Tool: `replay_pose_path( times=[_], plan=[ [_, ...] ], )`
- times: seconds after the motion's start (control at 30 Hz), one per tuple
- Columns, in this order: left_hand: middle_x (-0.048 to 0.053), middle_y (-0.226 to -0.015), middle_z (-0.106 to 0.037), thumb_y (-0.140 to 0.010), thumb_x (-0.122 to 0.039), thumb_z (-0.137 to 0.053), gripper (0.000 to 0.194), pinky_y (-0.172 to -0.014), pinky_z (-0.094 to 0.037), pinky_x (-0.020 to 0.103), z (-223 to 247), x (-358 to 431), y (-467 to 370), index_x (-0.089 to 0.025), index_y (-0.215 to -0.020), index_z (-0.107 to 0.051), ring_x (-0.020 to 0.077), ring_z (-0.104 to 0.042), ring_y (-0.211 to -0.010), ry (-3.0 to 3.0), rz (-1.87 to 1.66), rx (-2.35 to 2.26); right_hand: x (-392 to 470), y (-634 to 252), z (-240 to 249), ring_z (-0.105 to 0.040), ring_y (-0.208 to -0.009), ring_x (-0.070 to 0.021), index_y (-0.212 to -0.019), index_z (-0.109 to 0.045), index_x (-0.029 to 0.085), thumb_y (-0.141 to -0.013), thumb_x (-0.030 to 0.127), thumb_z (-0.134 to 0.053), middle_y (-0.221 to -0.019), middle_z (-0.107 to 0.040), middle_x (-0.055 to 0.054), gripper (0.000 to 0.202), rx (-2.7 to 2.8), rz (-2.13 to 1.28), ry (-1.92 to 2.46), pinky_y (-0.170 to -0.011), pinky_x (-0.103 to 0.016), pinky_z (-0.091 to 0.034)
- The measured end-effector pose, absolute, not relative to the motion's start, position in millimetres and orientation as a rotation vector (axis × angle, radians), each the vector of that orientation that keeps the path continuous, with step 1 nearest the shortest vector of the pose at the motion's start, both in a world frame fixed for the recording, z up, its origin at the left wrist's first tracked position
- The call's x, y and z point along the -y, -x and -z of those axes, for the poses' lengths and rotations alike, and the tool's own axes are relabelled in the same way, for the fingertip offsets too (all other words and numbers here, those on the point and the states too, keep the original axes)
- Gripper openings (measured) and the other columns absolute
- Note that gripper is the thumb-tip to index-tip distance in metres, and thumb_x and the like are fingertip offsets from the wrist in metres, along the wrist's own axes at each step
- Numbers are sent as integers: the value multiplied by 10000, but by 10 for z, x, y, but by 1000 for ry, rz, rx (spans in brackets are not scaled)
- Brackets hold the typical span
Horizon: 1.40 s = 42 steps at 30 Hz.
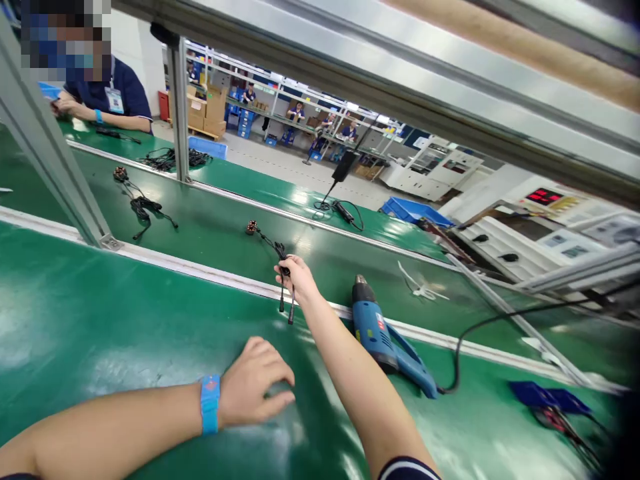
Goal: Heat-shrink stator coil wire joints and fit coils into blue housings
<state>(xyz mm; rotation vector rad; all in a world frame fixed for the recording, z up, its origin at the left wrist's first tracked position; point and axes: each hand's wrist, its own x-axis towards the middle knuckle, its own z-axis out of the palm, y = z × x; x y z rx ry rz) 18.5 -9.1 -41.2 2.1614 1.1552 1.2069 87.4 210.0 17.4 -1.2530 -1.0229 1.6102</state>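
Centrally, the right hand (294,272) reached far across the pale rail (200,270) that divided the near green surface (100,320) from the conveyor belt (210,223) beyond it. Its fingers were pinched closed on the black leads of a wire harness (281,257); two plug ends hung down from the grip over the rail, and the leads ran up and left to a small copper-wound motor (251,227) lying on the belt, a little apart from the hand.

The left hand (253,390) rested palm down on the near surface, fingers loosely curled and holding nothing, with a blue wrist strap (210,403) behind it. It lay near and left of the right forearm, well apart from the harness.

A blue heat gun (387,340) lay just right of the right forearm, its nozzle across the rail and its black cord (480,333) looping right. A grey upright post (45,147) stood on the rail at far left. Green surface showed bare to the left of both hands.

A second motor with its leads (135,197) lay further left on the belt. White scraps (423,288) lay on the belt to the right. A person in a dark shirt (117,93) sat at the far left corner. A dark blue object with wires (550,403) sat at near right.
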Motion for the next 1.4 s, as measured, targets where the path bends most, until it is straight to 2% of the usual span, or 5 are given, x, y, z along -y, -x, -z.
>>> replay_pose_path(
  times=[0.2,0.4,0.63,0.93,1.4],
  plan=[
    [134,-1252,-544,-905,-302,-586,370,-1000,-449,441,284,-845,405,-180,-1244,-501,282,-541,-1177,-2071,-1087,-1761,-1432,-1442,-225,-670,-751,-184,-1011,-509,228,-642,172,-739,-864,-635,16,439,926,-1701,1166,-439,-195,-508],
    [199,-1433,-406,-858,-263,-666,607,-1066,-415,563,331,-1971,764,-158,-1417,-455,386,-486,-1279,-2203,-699,-1895,-812,-2014,-197,-709,-834,-215,-1088,-515,187,-836,203,-620,-1019,-683,-84,273,731,-1823,1154,-491,-251,-563],
    [90,-1161,-610,-953,-364,-625,392,-925,-513,439,103,-2595,705,-181,-1295,-575,234,-611,-1011,-2476,-154,-1589,-631,-2225,-14,-588,-562,-94,-1087,-602,63,-1054,242,-379,-1025,-698,-184,288,314,-2019,1139,-359,-136,-394],
    [76,-1021,-652,-882,-319,-581,347,-755,-441,342,-323,-1937,460,-225,-1211,-640,245,-638,-855,-2742,67,-1406,-308,-3171,149,-371,-427,-66,-1155,-581,167,-858,441,-684,-835,-700,-102,417,811,-1929,1257,-351,-136,-173],
    [57,-1103,-689,-938,-357,-635,419,-838,-398,392,87,-90,27,-228,-1302,-471,269,-632,-977,-2534,-353,-1304,184,-4085,-113,-650,-905,-307,-1004,-657,197,-949,621,-495,-978,-693,-122,457,1948,-149,1964,-788,-416,-491]
  ],
)
